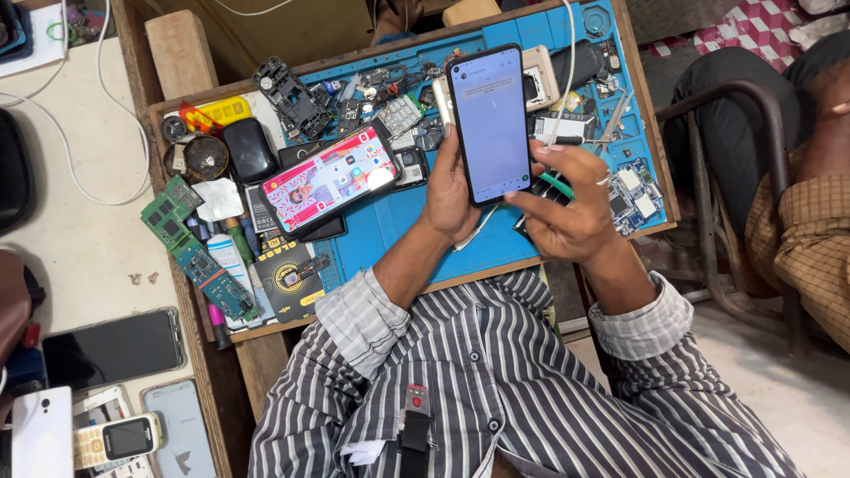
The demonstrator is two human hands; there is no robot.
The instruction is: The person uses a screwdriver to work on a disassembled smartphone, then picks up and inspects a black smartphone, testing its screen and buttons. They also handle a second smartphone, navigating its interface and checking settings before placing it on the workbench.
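Smartphone (490,124) gripped upright in left hand (449,190) for viewing | right hand (567,212) open, thumb at lit screen | blue repair mat (398,235) beneath.

surface (221,354): wooden, stood centre | floor (797,398): pale, lay right | chair (708,159): metal-framed, stood right | light: daylight, even

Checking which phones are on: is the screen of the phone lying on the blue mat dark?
No, the phone on the mat shows a lit, colourful red screen.
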